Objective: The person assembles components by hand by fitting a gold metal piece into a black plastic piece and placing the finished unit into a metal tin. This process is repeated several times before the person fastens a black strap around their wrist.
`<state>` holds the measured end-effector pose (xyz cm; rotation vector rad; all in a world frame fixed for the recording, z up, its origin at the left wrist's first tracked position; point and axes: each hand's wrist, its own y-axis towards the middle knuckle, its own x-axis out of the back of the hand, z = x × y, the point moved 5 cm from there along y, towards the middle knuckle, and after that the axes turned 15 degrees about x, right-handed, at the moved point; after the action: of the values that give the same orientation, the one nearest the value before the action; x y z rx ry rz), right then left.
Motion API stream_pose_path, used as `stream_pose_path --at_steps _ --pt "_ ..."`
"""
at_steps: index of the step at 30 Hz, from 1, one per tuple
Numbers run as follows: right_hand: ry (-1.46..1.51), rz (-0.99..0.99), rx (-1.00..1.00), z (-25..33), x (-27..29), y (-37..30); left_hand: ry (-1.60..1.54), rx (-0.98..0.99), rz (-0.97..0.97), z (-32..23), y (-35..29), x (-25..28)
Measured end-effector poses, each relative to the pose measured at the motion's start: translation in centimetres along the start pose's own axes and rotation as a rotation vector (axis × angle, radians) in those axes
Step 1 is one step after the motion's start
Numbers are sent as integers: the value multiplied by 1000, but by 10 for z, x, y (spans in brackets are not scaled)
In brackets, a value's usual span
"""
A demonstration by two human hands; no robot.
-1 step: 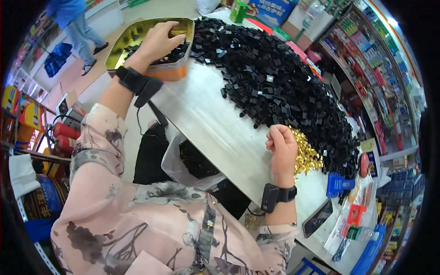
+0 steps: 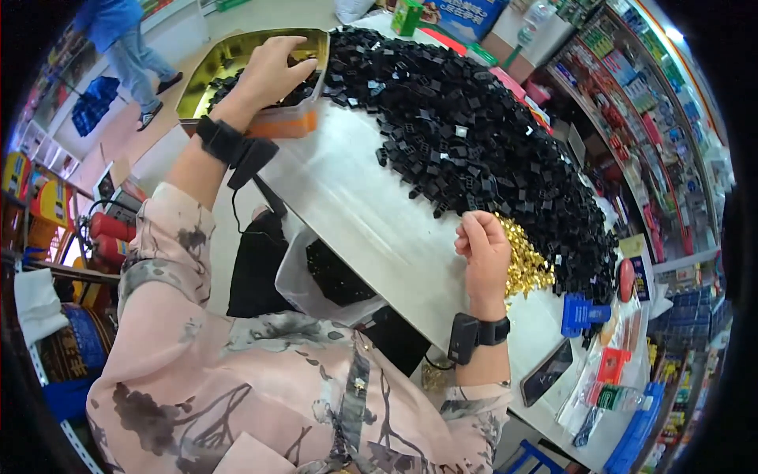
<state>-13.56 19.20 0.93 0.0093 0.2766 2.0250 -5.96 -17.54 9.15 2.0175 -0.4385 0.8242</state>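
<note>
My left hand (image 2: 267, 77) is over a gold-lined box (image 2: 230, 54) with an orange lower side, at the table's far left. Its thumb and fingers are apart, and small black plastic pieces (image 2: 225, 85) lie in the box beneath and beside it. My right hand (image 2: 485, 257) is closed, fingertips pressed together, just left of a small heap of shiny gold metal pieces (image 2: 527, 261). Whatever it may hold is hidden. Beyond it spreads a large pile of black plastic pieces (image 2: 474, 134). Both wrists wear black strapped devices.
The pale table (image 2: 355, 197) has a phone (image 2: 546, 373), a blue clip-like item (image 2: 584, 314) and a plastic bottle (image 2: 620, 397) at the right. A lined bin (image 2: 292, 276) stands below the near edge. Stocked shelves (image 2: 632, 118) line the right; a person (image 2: 126, 55) stands far left.
</note>
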Motion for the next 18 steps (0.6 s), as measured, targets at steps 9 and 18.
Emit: stream_pose_path --at_steps 9,18 --pt "57 -88 20 -3 12 -1 -388 -269 957 -177 -129 -38" --pt "169 -24 11 -4 13 0 -190 -385 754 -195 -147 -81"
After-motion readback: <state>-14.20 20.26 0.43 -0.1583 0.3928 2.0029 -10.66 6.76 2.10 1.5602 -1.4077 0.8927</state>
